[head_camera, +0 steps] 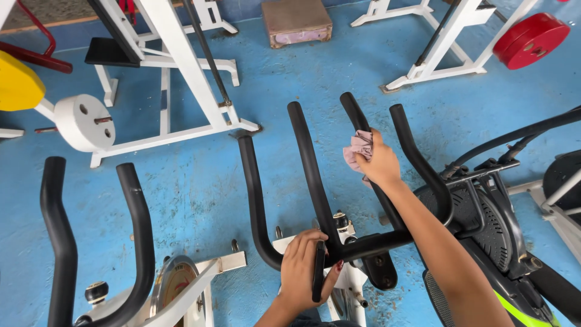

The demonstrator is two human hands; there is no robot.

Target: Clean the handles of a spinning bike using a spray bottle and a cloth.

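Observation:
An exercise bike's black handlebar (308, 157) with several upright prongs fills the middle of the view. My right hand (380, 162) presses a crumpled pink cloth (358, 147) against one of the inner prongs, fingers closed on it. My left hand (305, 272) grips the short black central bar low down, where the prongs join the crossbar. The white bike frame (348, 281) shows below the crossbar.
A second bike's black handlebar (136, 230) stands at the left. A dark bike with a black flywheel cover (490, 230) is at the right. White weight racks (175, 66), a red plate (529, 39), a white plate (88, 121) and a box (296, 21) stand on the blue floor (193, 181).

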